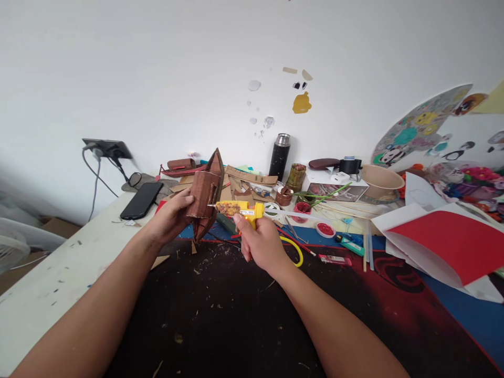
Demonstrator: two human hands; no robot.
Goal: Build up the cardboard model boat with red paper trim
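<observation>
My left hand [175,212] is closed around the near-left side of a brown model boat [201,191], holding it tilted above the dark mat. The boat has a curved cabin roof and pointed ends. In my right hand [262,239] is a yellow glue gun [240,209], its nozzle pointing left at the boat's side. Nozzle and boat look very close; whether they touch I cannot tell. A clear glue stick [293,214] sticks out of the gun's back end. My right fingers partly hide the gun's handle.
Cardboard scraps [240,186] lie behind the boat. A black thermos [280,157] stands by the wall. At left rests a phone [142,200]; to the right are a red paint lid [325,229], a teal cutter [349,244], a lighter [334,260] and red-and-white paper [449,241].
</observation>
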